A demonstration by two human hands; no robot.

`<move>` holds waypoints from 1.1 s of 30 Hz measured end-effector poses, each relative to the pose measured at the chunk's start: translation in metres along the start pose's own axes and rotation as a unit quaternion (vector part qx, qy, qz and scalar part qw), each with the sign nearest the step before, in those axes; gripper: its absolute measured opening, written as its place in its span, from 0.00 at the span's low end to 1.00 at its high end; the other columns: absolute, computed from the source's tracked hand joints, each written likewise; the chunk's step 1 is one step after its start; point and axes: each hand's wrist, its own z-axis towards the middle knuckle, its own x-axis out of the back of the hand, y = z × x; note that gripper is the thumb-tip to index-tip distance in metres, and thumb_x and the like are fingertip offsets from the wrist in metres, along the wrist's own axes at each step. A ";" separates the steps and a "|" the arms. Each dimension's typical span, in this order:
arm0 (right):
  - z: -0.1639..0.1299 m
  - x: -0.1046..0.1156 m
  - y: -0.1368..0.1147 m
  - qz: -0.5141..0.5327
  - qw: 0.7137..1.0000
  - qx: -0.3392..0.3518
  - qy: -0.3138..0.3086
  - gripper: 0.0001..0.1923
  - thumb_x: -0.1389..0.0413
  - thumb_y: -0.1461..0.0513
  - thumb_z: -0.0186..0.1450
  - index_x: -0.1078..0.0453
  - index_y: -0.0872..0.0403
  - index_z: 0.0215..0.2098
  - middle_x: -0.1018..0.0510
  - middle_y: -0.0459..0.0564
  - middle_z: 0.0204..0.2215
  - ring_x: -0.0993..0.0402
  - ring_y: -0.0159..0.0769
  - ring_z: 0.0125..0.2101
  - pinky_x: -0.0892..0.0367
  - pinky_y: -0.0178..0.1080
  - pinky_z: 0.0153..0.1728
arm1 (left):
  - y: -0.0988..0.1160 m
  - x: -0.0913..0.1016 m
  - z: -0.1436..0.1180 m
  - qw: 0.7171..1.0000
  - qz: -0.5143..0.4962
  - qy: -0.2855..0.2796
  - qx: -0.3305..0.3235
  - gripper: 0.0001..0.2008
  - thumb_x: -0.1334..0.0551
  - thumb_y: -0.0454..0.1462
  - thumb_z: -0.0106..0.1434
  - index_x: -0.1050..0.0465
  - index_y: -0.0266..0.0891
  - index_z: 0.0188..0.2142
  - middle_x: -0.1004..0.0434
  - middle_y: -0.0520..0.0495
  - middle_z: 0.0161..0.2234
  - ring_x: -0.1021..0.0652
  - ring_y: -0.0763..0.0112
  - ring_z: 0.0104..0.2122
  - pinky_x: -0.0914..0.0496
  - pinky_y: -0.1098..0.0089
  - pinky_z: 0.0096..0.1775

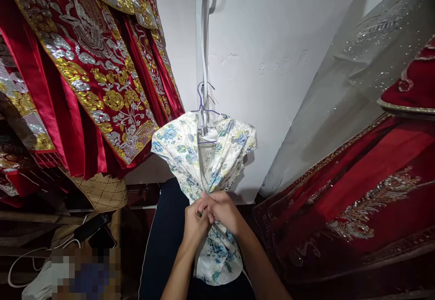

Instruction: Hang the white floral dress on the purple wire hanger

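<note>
A white blouse (pixel 190 150) with blue and yellow flowers hangs on a purple wire hanger (pixel 201 103), spread over my lap. My left hand (pixel 197 220) and my right hand (pixel 222 207) meet at the blouse's front, below its V-shaped neckline. Both are closed, with fingers pinching the fabric where the two front edges come together. The left hand wears a ring. Whatever small part lies between the fingertips is hidden. Below the hands, the lower part of the blouse drapes over dark trousers (pixel 166 227).
Red garments (pixel 112 100) with gold and silver embroidery hang at the left. On the right are a sheer sparkly fabric (pixel 326 96) and a red embroidered garment (pixel 340 200). A white wall (pixel 265 32) stands ahead. A dark phone-like object (pixel 91 225) and white cable lie at lower left.
</note>
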 end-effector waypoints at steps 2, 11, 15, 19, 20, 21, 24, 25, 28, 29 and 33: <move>0.017 0.014 -0.023 0.026 1.000 0.008 0.007 0.27 0.45 0.44 0.67 0.23 0.57 0.24 0.32 0.44 0.10 0.43 0.26 0.12 0.42 0.34 0.20 | -0.006 0.002 0.001 0.999 0.036 -0.007 -0.004 0.16 0.41 0.46 0.66 0.29 0.36 0.29 0.33 0.50 0.24 0.32 0.70 0.27 0.40 0.72 0.31; 0.120 0.051 -0.159 0.121 0.983 0.128 0.057 0.16 0.42 0.56 0.67 0.28 0.58 0.25 0.31 0.44 0.13 0.46 0.22 0.11 0.52 0.29 0.12 | -0.020 0.001 0.022 0.950 0.292 -0.111 -0.011 0.14 0.42 0.36 0.63 0.41 0.39 0.22 0.42 0.54 0.20 0.38 0.73 0.22 0.49 0.71 0.28; 0.106 0.045 -0.157 0.123 0.974 0.183 0.060 0.19 0.44 0.53 0.68 0.26 0.59 0.28 0.31 0.44 0.12 0.44 0.23 0.12 0.51 0.28 0.13 | 0.033 0.022 0.061 0.948 0.282 -0.135 -0.051 0.09 0.36 0.40 0.61 0.29 0.38 0.27 0.32 0.51 0.23 0.31 0.70 0.25 0.40 0.71 0.29; 0.086 0.044 -0.150 0.073 0.974 0.206 0.054 0.21 0.45 0.51 0.68 0.26 0.58 0.26 0.31 0.45 0.12 0.43 0.23 0.12 0.49 0.29 0.15 | 0.125 0.046 0.109 0.955 0.165 0.050 -0.242 0.18 0.44 0.40 0.71 0.33 0.43 0.59 0.22 0.47 0.40 0.23 0.68 0.37 0.31 0.67 0.42; 0.083 0.044 -0.151 0.058 0.974 0.212 0.048 0.21 0.45 0.51 0.68 0.27 0.58 0.25 0.31 0.45 0.12 0.43 0.23 0.12 0.49 0.29 0.15 | 0.146 0.049 0.120 0.940 0.171 0.065 -0.287 0.18 0.45 0.40 0.72 0.34 0.43 0.60 0.22 0.47 0.40 0.24 0.68 0.36 0.31 0.67 0.43; 0.083 0.044 -0.151 0.045 0.973 0.221 0.041 0.22 0.45 0.51 0.68 0.27 0.58 0.25 0.30 0.45 0.12 0.43 0.24 0.12 0.49 0.29 0.16 | 0.164 0.050 0.129 0.926 0.186 0.062 -0.324 0.17 0.46 0.39 0.72 0.32 0.42 0.58 0.22 0.46 0.40 0.24 0.68 0.37 0.31 0.67 0.43; 0.088 0.046 -0.148 0.041 0.967 0.249 0.034 0.22 0.45 0.50 0.68 0.27 0.57 0.25 0.31 0.44 0.12 0.43 0.24 0.12 0.50 0.30 0.16 | 0.198 0.047 0.146 0.884 0.252 0.026 -0.392 0.10 0.43 0.39 0.71 0.24 0.39 0.43 0.22 0.45 0.38 0.24 0.67 0.37 0.31 0.67 0.42; 0.091 0.047 -0.143 0.047 0.966 0.252 0.039 0.22 0.45 0.49 0.67 0.27 0.57 0.25 0.32 0.43 0.12 0.43 0.24 0.12 0.50 0.30 0.16 | 0.203 0.046 0.148 0.877 0.260 0.032 -0.402 0.09 0.42 0.39 0.70 0.24 0.38 0.39 0.22 0.45 0.36 0.24 0.67 0.36 0.31 0.67 0.42; 0.098 0.047 -0.112 0.054 0.973 0.217 0.055 0.23 0.43 0.48 0.65 0.28 0.56 0.22 0.34 0.42 0.11 0.44 0.24 0.13 0.51 0.31 0.17 | 0.205 0.060 0.152 0.879 0.199 0.142 -0.410 0.08 0.41 0.39 0.70 0.25 0.38 0.38 0.22 0.46 0.36 0.25 0.68 0.36 0.30 0.67 0.42; 0.097 0.046 -0.098 0.055 0.977 0.196 0.057 0.23 0.43 0.48 0.65 0.28 0.56 0.21 0.34 0.43 0.11 0.45 0.24 0.13 0.51 0.31 0.17 | 0.202 0.071 0.154 0.880 0.156 0.199 -0.402 0.08 0.41 0.39 0.70 0.26 0.38 0.38 0.23 0.46 0.37 0.25 0.69 0.37 0.30 0.68 0.42; 0.079 0.031 -0.048 0.096 0.985 0.137 0.050 0.23 0.44 0.47 0.65 0.28 0.56 0.23 0.34 0.42 0.12 0.44 0.25 0.15 0.52 0.32 0.18 | 0.164 0.133 0.167 0.887 -0.088 0.350 -0.288 0.11 0.40 0.43 0.69 0.29 0.37 0.36 0.27 0.50 0.32 0.26 0.73 0.34 0.29 0.72 0.41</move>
